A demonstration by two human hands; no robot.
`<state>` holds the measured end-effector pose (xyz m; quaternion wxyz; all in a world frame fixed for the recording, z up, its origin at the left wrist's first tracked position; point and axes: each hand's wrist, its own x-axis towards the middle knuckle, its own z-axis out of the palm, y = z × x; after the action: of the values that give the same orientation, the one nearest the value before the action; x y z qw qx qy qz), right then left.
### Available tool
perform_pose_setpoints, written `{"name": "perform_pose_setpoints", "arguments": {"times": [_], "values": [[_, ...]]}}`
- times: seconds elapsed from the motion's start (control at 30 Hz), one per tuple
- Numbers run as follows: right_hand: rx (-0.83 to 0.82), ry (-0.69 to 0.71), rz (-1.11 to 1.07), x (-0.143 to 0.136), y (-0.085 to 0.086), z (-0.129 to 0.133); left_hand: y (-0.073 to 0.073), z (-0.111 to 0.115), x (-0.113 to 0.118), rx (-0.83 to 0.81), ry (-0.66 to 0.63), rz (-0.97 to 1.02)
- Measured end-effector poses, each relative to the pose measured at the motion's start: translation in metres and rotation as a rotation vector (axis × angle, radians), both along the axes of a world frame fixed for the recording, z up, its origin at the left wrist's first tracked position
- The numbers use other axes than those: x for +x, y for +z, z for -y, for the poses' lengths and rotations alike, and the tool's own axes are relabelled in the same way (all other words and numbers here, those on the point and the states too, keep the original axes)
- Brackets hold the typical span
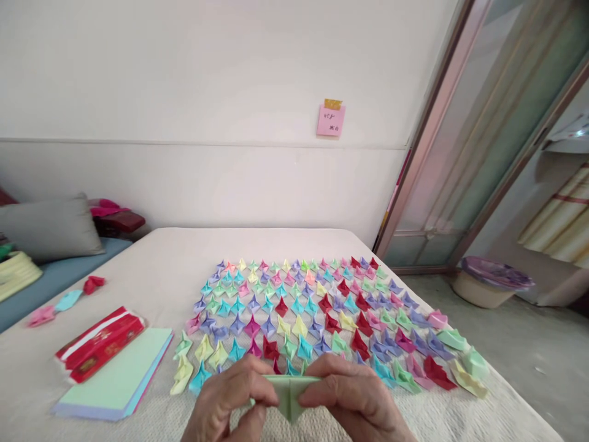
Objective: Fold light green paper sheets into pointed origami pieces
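Observation:
Between my two hands is a pale green folded paper point(291, 399), with a straight top edge, a crease down its middle and a point facing down. My left hand point(237, 393) pinches its left end between thumb and fingers. On the other end, the thumb and fingers of my right hand point(352, 393) close in the same way. Just beyond my hands, rows of small folded paper boats point(299, 325) in many colours cover the cloth. My hands hide part of the nearest row.
Left of the boats lies a stack of coloured paper sheets point(119, 374) with a red packet point(103, 344) on its corner. Several crumpled paper pieces point(68, 299) lie farther left. A pink note point(330, 120) hangs on the wall. A lined bin point(488, 288) stands on the floor at right.

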<state>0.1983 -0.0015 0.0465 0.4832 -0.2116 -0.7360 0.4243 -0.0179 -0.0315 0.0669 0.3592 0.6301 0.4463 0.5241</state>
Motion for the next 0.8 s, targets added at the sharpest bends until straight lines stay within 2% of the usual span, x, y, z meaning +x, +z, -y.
{"name": "perform_pose_setpoints", "arguments": {"times": [0.17, 0.23, 0.33, 0.43, 0.5, 0.57, 0.67, 0.73, 0.8], "values": [[0.052, 0.009, 0.083, 0.000, 0.000, -0.002, -0.006, -0.001, 0.007, -0.016, 0.098, 0.005], [0.071, 0.024, 0.113, -0.001, 0.002, -0.002, -0.011, -0.001, 0.008, 0.002, 0.103, 0.026], [0.118, -0.036, 0.123, -0.002, 0.006, 0.001, -0.019, -0.001, 0.010, 0.019, 0.102, 0.069], [0.149, -0.090, 0.130, -0.005, 0.008, 0.004, -0.025, 0.000, 0.012, -0.028, 0.134, 0.190], [0.152, -0.079, 0.149, -0.006, 0.011, 0.004, -0.028, 0.000, 0.013, -0.109, 0.144, 0.321], [0.154, -0.073, 0.143, -0.007, 0.014, 0.004, -0.029, -0.003, 0.013, -0.211, 0.090, 0.470], [0.171, -0.074, 0.121, -0.007, 0.019, 0.004, -0.030, -0.011, 0.010, -0.381, -0.113, 0.616], [0.190, -0.084, 0.115, -0.007, 0.018, 0.004, -0.030, -0.015, 0.009, -0.431, -0.239, 0.592], [0.215, -0.101, 0.128, -0.007, 0.015, 0.004, -0.029, -0.017, 0.010, -0.413, -0.307, 0.519]]}}
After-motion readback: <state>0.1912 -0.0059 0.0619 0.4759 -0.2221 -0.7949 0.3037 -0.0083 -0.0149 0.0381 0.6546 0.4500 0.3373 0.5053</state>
